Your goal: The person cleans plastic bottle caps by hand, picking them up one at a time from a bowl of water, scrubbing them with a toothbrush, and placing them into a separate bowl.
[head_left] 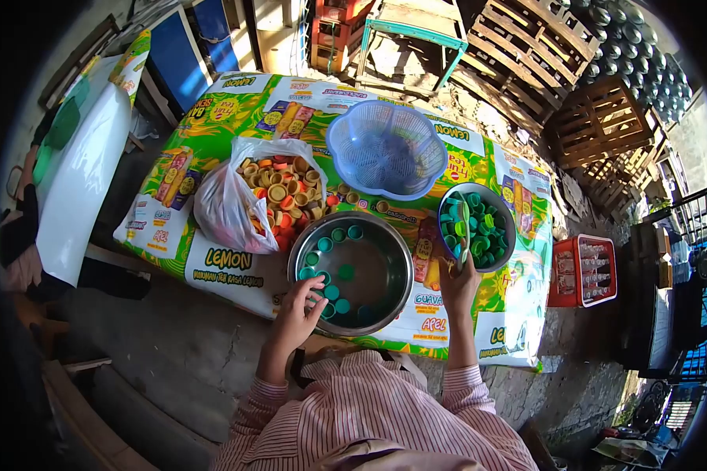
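Note:
A metal bowl (377, 271) with green caps in its left part stands near the table's front edge. My left hand (305, 302) is over its left rim, fingers curled beside the green caps; whether a cap is between them is hard to tell. To the right, a dark bowl (508, 250) holds many green caps (479, 224). My right hand (461, 275) is closed on a light green handled tool (465, 235) at this bowl's near left side. An open plastic bag (220, 200) of orange, yellow and brown caps (283, 188) lies left of the metal bowl.
A blue perforated basket (386, 149) stands behind the bowls on the covered table (212, 275). Right of the table is a red crate (581, 271) of bottles. Wooden pallets (526, 47) and a teal-framed stand (412, 31) are behind. A person's arm (27, 228) shows far left.

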Demonstrator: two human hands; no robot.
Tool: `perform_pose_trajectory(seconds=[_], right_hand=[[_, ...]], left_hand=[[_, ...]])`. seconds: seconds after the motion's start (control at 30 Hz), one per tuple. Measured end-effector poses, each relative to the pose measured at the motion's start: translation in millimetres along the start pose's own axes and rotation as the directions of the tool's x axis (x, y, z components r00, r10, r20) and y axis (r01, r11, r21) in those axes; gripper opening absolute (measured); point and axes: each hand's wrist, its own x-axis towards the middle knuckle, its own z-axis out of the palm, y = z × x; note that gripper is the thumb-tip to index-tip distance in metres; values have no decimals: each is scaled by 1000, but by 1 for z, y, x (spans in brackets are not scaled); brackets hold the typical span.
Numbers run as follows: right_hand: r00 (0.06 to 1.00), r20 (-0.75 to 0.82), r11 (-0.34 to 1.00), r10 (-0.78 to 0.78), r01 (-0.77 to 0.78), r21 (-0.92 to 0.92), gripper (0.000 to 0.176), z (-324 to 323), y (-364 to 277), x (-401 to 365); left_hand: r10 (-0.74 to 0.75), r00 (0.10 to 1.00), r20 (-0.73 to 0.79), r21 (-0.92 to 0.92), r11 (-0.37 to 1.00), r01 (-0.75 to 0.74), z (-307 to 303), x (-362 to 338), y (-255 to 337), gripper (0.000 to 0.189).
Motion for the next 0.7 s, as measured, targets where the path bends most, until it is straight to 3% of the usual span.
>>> perform_pose_trajectory(seconds=[0.1,0.17,0.23,0.33,0.4,0.53,0.6,0.7], right_hand=[[995,68,995,69,-73,61,50,-1,-20,-42],[993,109,994,46,-56,92,48,3,-18,-58],[990,130,995,58,-68,70,44,2,-23,-65],[996,91,998,-21,16,63,41,3,-20,-69],[997,75,998,-17,12,67,41,0,-18,-71],[998,55,996,24,-29,83,39,-7,-19,-74],[997,55,995,50,-54,84,38,-10,-17,-75],[995,81,994,50,-57,94,37,-13,-14,-74]], left_hand=[[-36,999,27,10,999,36,2,13,10,33],[264,957,123,320,902,-290,13,19,8,32],[168,933,318,372,883,-286,26,26,20,33],[242,885,398,420,809,-410,48,32,8,38],[219,808,546,473,716,-514,53,40,-1,41],[158,828,538,486,744,-458,53,47,-2,40],[238,872,427,497,744,-447,55,53,-2,37],[265,874,407,486,747,-453,60,65,-9,36]])
